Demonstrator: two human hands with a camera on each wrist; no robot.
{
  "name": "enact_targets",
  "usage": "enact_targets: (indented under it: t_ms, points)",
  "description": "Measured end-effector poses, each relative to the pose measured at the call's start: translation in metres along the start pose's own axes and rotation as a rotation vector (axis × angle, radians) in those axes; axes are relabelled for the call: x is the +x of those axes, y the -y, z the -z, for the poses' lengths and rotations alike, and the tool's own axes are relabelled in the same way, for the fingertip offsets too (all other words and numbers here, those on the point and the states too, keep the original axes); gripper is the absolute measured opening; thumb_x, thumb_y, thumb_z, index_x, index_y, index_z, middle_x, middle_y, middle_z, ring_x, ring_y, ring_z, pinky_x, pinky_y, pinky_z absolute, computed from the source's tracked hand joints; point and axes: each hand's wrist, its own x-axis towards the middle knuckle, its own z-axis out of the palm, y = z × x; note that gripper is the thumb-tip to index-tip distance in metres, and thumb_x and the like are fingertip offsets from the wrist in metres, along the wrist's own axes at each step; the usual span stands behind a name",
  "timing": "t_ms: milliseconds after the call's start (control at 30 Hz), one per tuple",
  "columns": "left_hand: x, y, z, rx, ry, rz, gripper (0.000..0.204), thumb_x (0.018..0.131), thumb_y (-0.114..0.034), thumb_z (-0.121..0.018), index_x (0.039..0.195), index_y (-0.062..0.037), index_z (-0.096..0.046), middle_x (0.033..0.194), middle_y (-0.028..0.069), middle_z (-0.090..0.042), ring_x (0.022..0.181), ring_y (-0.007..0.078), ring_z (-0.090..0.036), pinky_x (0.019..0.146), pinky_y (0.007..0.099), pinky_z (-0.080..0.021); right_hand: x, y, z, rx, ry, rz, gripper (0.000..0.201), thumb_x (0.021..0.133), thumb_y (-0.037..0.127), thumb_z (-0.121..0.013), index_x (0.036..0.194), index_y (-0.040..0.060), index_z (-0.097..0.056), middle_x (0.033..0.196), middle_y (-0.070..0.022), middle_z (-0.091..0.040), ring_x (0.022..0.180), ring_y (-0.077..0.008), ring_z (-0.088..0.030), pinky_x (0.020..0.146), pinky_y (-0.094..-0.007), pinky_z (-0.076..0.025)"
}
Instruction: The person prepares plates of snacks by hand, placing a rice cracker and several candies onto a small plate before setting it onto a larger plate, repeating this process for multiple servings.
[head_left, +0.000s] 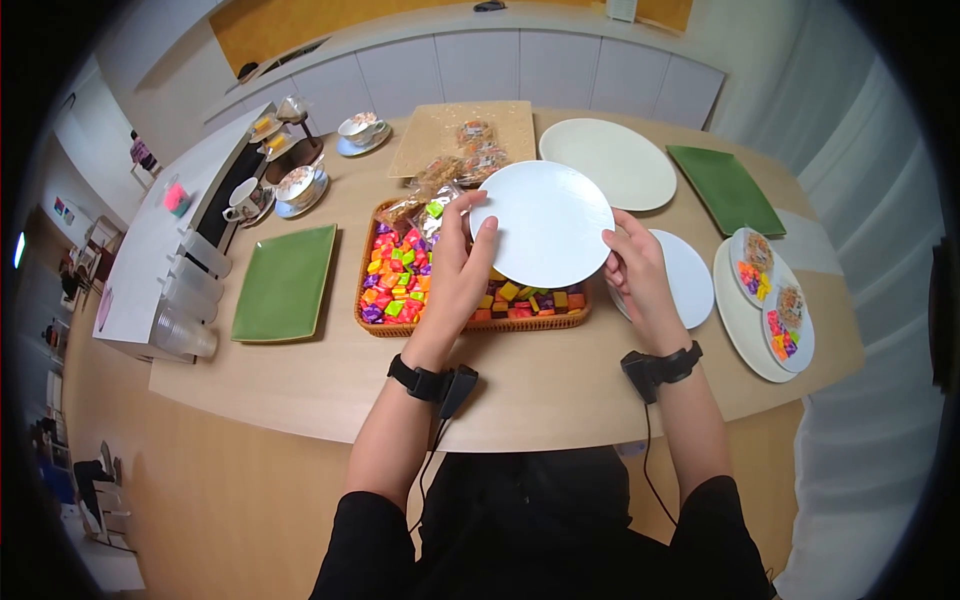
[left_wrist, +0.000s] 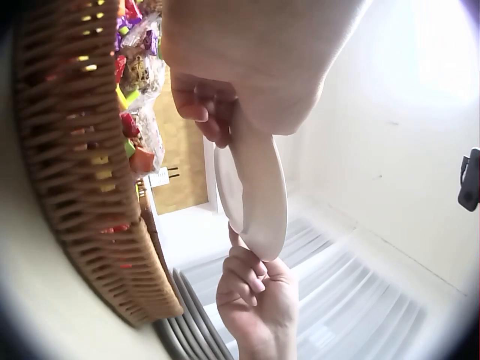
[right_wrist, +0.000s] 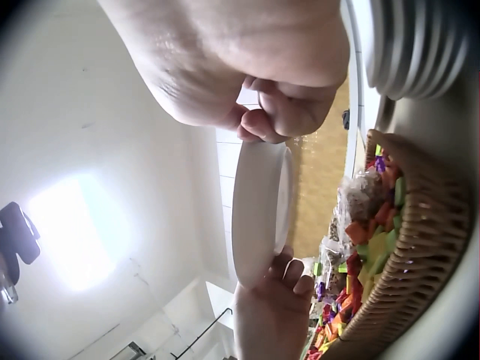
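Between my two hands, a round white plate (head_left: 548,225) is held up over the wicker basket (head_left: 480,326) of brightly wrapped candies (head_left: 395,275). My left hand (head_left: 458,265) grips its left rim, thumb on top and fingers beneath. At the right rim my right hand (head_left: 640,270) pinches the edge between thumb and fingers. Both wrist views show the plate (left_wrist: 259,187) from below and the side, nothing under it but the hands. Just behind my right hand stands a stack of white plates (head_left: 688,280), seen edge-on in the right wrist view.
Green rectangular plates (head_left: 285,283) lie at left and back right. A large white oval platter (head_left: 608,160) sits at the back, beside a board (head_left: 510,125) with bagged snacks. At right, another oval platter (head_left: 740,325) bears two small filled plates. Cups (head_left: 300,185) stand at back left.
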Motion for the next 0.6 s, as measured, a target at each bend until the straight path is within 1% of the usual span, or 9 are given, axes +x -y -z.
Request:
enact_targets:
  t_ms: [133,200,233,333,400,467,500,533,600]
  points:
    - [0.001,-0.004,0.003,-0.06,0.005,0.078,0.041,0.109,-0.025,-0.053,0.144,-0.0045,-0.045,0.1,0.0021,-0.06,0.091,0.0067,-0.055,0.081,0.0239,-0.045,-0.002,-0.007,0.001,0.092,0.084,-0.171,0.025,0.101,0.018,-0.061,0.118,0.001,-0.057,0.065,0.0058,-0.047,0.047,-0.0014,-0.036,0.042,-0.0183,-0.026]
    - [0.0,-0.009,-0.003,-0.08,-0.025,0.006,0.039,0.109,-0.024,-0.053,0.14,-0.0014,-0.045,0.086,0.0018,-0.056,0.079,0.0074,-0.05,0.07,0.0257,-0.043,-0.007,-0.006,-0.003,0.15,0.04,-0.243,0.017,0.101,0.021,-0.061,0.103,0.005,-0.055,0.064,0.0059,-0.045,0.046,-0.0018,-0.035,0.042,-0.0195,-0.025]
    - [-0.001,-0.008,-0.002,-0.073,-0.02,-0.006,0.04,0.109,-0.025,-0.052,0.141,-0.0005,-0.044,0.089,0.0032,-0.059,0.081,0.008,-0.053,0.071,0.0265,-0.045,-0.01,-0.005,-0.005,0.157,0.043,-0.26,0.017,0.101,0.021,-0.061,0.103,0.005,-0.055,0.064,0.0059,-0.045,0.046,-0.0018,-0.035,0.042,-0.0195,-0.025]
    - [0.0,-0.016,0.007,-0.075,0.026,0.106,0.042,0.11,-0.026,-0.051,0.141,0.0005,-0.042,0.091,0.0051,-0.062,0.084,0.0107,-0.057,0.074,0.0274,-0.048,-0.014,-0.006,-0.002,0.215,0.017,-0.216,0.018,0.102,0.022,-0.06,0.1,0.0064,-0.053,0.063,0.0052,-0.045,0.046,-0.0029,-0.035,0.042,-0.0205,-0.025]
    - [0.003,-0.004,0.007,-0.164,0.024,0.066,0.036,0.108,-0.024,-0.053,0.135,-0.0004,-0.048,0.092,0.0073,-0.067,0.082,0.0128,-0.061,0.074,0.0285,-0.05,-0.015,-0.007,0.002,0.269,-0.045,-0.114,0.018,0.102,0.023,-0.06,0.101,0.0067,-0.052,0.064,0.0043,-0.045,0.047,-0.0038,-0.036,0.042,-0.0212,-0.024]
    - [0.002,-0.002,0.012,0.121,0.209,0.135,0.026,0.106,-0.021,-0.058,0.126,-0.0036,-0.058,0.098,0.003,-0.066,0.082,0.0082,-0.059,0.072,0.0234,-0.047,-0.016,-0.007,0.006,0.297,-0.063,-0.084,0.017,0.102,0.022,-0.06,0.101,0.0071,-0.052,0.064,0.0038,-0.045,0.048,-0.0043,-0.036,0.043,-0.0216,-0.024]
    - [0.0,-0.008,0.01,0.283,0.213,0.062,0.02,0.1,-0.019,-0.066,0.112,-0.0027,-0.065,0.091,0.0043,-0.069,0.077,0.011,-0.063,0.068,0.0272,-0.05,-0.015,-0.007,0.007,0.318,-0.089,-0.067,0.017,0.102,0.023,-0.06,0.101,0.0074,-0.052,0.064,0.0037,-0.045,0.048,-0.0044,-0.036,0.043,-0.0217,-0.025]
    - [-0.001,-0.008,0.011,0.285,0.218,0.061,0.02,0.1,-0.019,-0.066,0.112,-0.0027,-0.065,0.091,0.0043,-0.069,0.077,0.011,-0.063,0.068,0.0272,-0.05,-0.014,-0.008,0.008,0.339,-0.113,-0.051,0.017,0.102,0.023,-0.059,0.1,0.0077,-0.052,0.065,0.0035,-0.045,0.048,-0.0046,-0.036,0.043,-0.0219,-0.025]
    - [-0.002,-0.006,0.015,0.623,0.344,0.021,0.02,0.094,-0.018,-0.073,0.105,-0.0022,-0.067,0.086,0.0072,-0.071,0.071,0.0148,-0.065,0.064,0.0309,-0.052,-0.013,-0.012,0.012,0.362,-0.114,-0.059,0.017,0.102,0.023,-0.059,0.101,0.0079,-0.052,0.065,0.0035,-0.045,0.048,-0.0046,-0.036,0.043,-0.0218,-0.025]
